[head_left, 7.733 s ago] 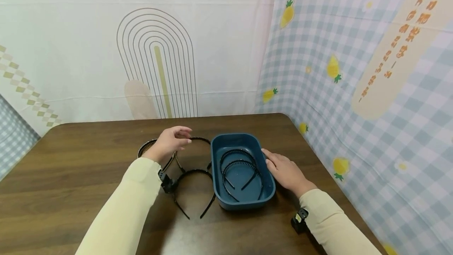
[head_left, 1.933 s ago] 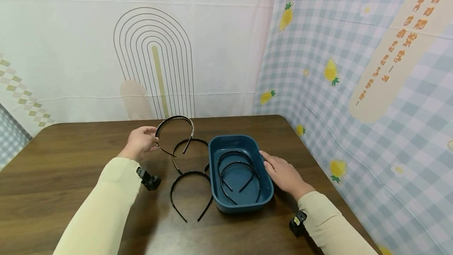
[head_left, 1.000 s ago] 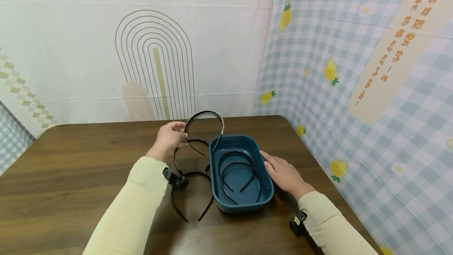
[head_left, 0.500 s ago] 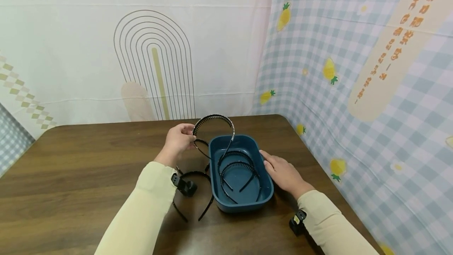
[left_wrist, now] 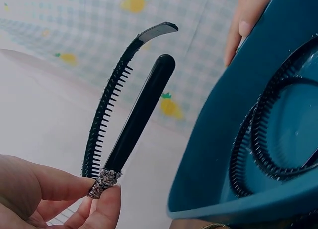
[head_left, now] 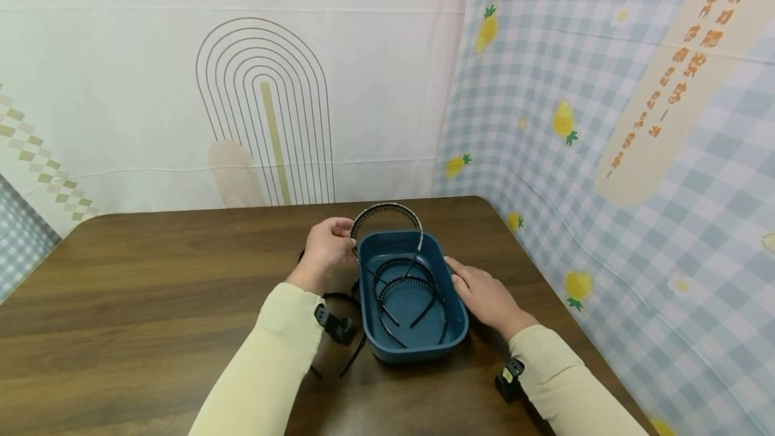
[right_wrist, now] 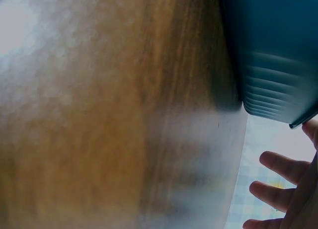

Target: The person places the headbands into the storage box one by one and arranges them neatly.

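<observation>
Left hand: the left hand (head_left: pixel 325 247) pinched one end of a toothed black headband (head_left: pixel 387 209) between thumb and fingertips (left_wrist: pixel 102 209); the wrist view showed a glittery tip caught in that pinch.

Held headband: it stood upright as an arch over the far left part of the blue tub (head_left: pixel 460 328), its free leg hanging down inside the tub, not yet laid flat. Whether that leg touched the bottom could not be told.

Right hand: the right hand (head_left: pixel 484 296) lay flat on the tabletop (head_left: pixel 121 308) with fingers relaxed and spread, against the tub's right wall, holding nothing.

In the tub: two black toothed headbands (head_left: pixel 407 286) lay nested on the bottom, arches toward the far end.

Outside the tub: at least one more black headband (head_left: pixel 345 328) lay on the tabletop just left of the tub, largely hidden by the left forearm; a dark curve (head_left: pixel 299 258) behind the left hand may have been another, but too little of it showed to be sure.

Progress, as judged: two headbands were stowed, a third was over the tub but not released, and one or two seemingly remained on the tabletop.

Surroundings: patterned cloth backdrops hung behind and to the right of the tabletop.
</observation>
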The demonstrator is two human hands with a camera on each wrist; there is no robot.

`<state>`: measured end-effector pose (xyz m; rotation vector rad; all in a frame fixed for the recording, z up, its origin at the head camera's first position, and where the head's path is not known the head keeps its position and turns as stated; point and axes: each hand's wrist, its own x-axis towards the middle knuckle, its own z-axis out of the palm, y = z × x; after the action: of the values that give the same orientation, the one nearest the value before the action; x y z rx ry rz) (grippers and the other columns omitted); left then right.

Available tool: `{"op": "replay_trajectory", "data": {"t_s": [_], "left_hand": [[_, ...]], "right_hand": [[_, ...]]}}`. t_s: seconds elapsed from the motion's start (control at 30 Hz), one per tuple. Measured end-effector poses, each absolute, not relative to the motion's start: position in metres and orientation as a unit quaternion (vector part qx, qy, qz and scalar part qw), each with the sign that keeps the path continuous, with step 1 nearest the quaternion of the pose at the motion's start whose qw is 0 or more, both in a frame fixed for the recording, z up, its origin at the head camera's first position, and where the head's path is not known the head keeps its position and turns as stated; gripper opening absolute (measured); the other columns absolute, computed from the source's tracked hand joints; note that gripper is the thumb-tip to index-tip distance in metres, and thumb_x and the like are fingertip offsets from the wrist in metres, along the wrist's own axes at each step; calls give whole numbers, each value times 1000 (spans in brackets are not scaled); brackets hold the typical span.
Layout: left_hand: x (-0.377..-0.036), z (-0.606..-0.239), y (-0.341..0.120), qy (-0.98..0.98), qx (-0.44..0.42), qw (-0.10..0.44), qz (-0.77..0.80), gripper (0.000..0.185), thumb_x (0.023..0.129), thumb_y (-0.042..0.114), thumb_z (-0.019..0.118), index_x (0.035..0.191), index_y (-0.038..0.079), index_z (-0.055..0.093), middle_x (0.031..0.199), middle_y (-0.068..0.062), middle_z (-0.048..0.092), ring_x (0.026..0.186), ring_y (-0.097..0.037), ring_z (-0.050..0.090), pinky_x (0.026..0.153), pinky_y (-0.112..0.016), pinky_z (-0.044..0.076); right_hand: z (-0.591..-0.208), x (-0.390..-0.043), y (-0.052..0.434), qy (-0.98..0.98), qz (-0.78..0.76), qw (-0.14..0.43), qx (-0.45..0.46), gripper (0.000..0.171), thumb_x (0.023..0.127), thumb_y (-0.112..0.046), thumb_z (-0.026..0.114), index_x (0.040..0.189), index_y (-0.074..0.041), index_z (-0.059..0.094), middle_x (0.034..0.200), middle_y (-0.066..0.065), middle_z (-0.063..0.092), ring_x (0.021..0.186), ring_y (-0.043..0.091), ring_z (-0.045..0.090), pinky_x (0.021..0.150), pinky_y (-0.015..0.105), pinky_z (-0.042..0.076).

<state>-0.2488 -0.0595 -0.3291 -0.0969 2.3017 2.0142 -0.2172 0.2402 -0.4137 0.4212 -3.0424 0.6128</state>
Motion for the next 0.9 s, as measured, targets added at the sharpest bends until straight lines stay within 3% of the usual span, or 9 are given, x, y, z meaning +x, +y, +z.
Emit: {"op": "replay_trajectory", "data": {"t_s": [0.13,0.27,0.5,0.9], "left_hand": [[-248,-333,-53,743,-34,48,667,39,92,-12,52,129,-3,54,102,-13,49,79,-21,53,76,-43,56],[-248,-338,-48,740,-35,49,670,39,92,-12,52,130,-3,54,102,-13,49,89,-27,57,80,-45,56],[-248,-343,-40,744,-36,38,666,37,91,-12,53,127,-4,56,99,-12,48,89,-25,55,75,-42,57],[-247,-356,-31,773,-44,33,632,39,90,-13,52,128,-4,55,108,-17,50,94,-27,54,73,-40,58]], "right_hand": [[-414,-217,240,-972,195,5,133,50,105,-38,32,153,-23,30,145,14,46,131,39,43,104,61,33],[-413,-217,240,-972,196,4,133,50,105,-38,32,153,-23,30,146,14,46,132,39,42,105,60,33],[-411,-216,239,-971,199,3,134,50,105,-36,32,153,-22,31,145,14,46,132,39,43,105,59,33],[-413,-217,240,-971,197,3,135,50,105,-36,32,153,-22,31,146,14,46,132,39,43,105,59,34]]}}
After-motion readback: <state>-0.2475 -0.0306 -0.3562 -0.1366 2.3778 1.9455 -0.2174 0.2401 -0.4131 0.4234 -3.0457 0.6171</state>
